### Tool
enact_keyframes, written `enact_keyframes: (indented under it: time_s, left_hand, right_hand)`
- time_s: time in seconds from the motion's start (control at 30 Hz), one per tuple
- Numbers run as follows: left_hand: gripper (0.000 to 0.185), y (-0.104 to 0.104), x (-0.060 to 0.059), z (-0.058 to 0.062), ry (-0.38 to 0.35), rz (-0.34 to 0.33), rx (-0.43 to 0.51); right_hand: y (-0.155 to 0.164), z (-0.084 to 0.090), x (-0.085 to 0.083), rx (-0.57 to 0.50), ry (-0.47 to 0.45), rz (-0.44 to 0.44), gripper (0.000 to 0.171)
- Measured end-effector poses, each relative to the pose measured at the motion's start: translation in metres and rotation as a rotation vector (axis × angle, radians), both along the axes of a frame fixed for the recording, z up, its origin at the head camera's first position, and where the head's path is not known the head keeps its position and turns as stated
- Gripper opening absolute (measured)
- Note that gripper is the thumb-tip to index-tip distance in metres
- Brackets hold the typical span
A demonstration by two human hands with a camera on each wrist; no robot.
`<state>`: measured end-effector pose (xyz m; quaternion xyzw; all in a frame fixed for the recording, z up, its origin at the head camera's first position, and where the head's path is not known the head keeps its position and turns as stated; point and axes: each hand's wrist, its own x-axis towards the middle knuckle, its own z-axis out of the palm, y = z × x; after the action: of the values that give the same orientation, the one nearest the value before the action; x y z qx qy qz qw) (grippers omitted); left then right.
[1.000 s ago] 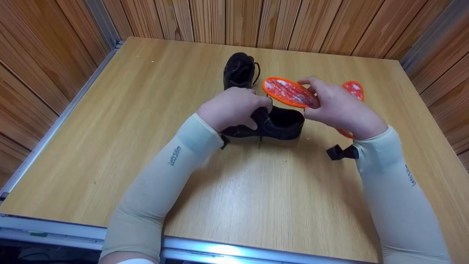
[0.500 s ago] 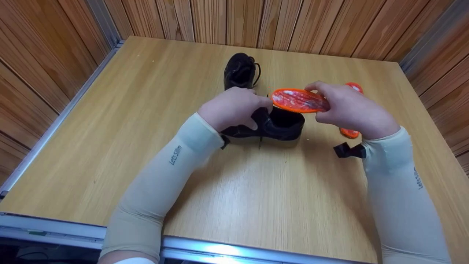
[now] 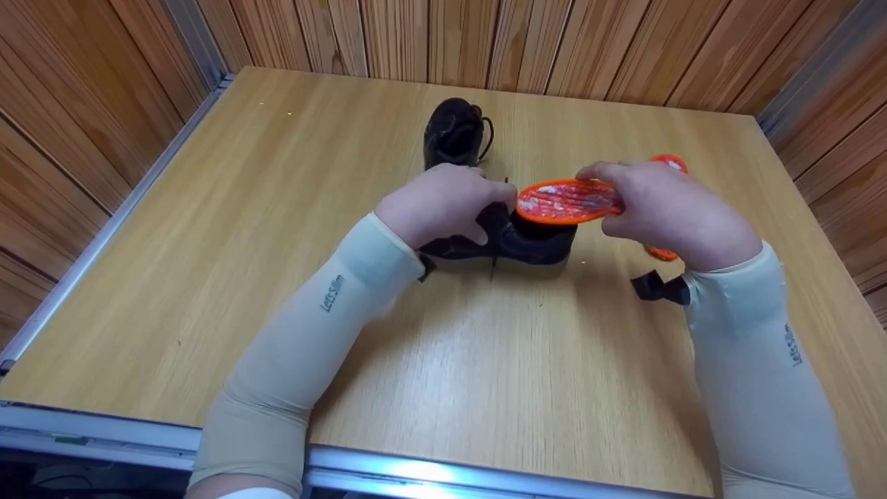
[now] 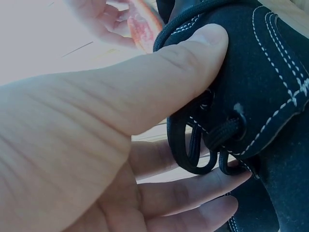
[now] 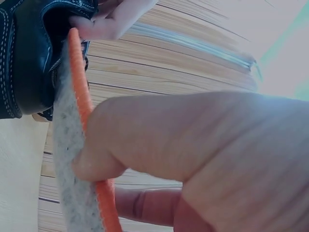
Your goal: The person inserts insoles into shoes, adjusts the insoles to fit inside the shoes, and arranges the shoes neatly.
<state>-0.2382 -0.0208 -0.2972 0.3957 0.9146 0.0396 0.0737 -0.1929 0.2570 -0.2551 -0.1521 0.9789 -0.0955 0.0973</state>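
Someone's left hand point(image 3: 443, 204) gripped the nearer black shoe point(image 3: 527, 246), thumb pressed beside the laces point(image 4: 224, 133) and fingers stretched behind them, only part of the shoe between. The right hand point(image 3: 672, 208) pinched an orange-rimmed insole point(image 3: 565, 202) by one end, thumb and fingers on opposite faces, the gap no wider than the insole itself. From where I stood, the red-and-white mottled face was turned toward the person, and the free end hung just over the mouth of the nearer black shoe, close by the left hand's fingers; whether it touched them I couldn't tell. That shoe sat upright on the desk point(image 3: 416, 360), toe to the person's left, heel to the right. Just behind it stood a second black shoe point(image 3: 452, 132), partly covered by the left hand, a lace loop point(image 3: 490, 135) curling out at its side. Another insole point(image 3: 670, 162), of the same red and orange, lay beyond the right hand, which hid its middle. Pale sleeves point(image 3: 312, 326) covered both forearms, and a wooden wall point(image 3: 513, 41) ran along the desk's far edge.
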Motion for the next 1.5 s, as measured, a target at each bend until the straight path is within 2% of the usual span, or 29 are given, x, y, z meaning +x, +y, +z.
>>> enact_keyframes:
  time_s: [0.17, 0.27, 0.4, 0.73, 1.3, 1.5]
  left_hand:
    - [0.054, 0.001, 0.0, -0.001, 0.008, 0.004, -0.006]
    - [0.055, 0.001, 0.0, -0.002, 0.01, 0.01, -0.008]
    - [0.056, 0.002, 0.001, -0.002, 0.005, 0.02, -0.011]
    - [0.056, 0.005, 0.002, 0.001, 0.0, 0.044, -0.032]
    - [0.058, 0.005, 0.002, 0.002, 0.011, 0.048, -0.056]
    - [0.057, 0.005, 0.002, 0.001, -0.005, 0.063, -0.057]
  right_hand:
    - [-0.004, 0.002, 0.006, 0.009, 0.025, -0.009, 0.07]
    - [-0.006, 0.001, 0.008, 0.032, 0.081, 0.027, 0.067]
    - [-0.01, -0.001, 0.009, 0.044, 0.108, 0.068, 0.065]
    - [-0.015, -0.001, 0.012, 0.043, 0.071, 0.062, 0.066]
    - [-0.021, -0.005, 0.01, 0.058, 0.081, 0.09, 0.061]
    - [-0.022, -0.005, 0.011, 0.054, 0.057, 0.081, 0.06]
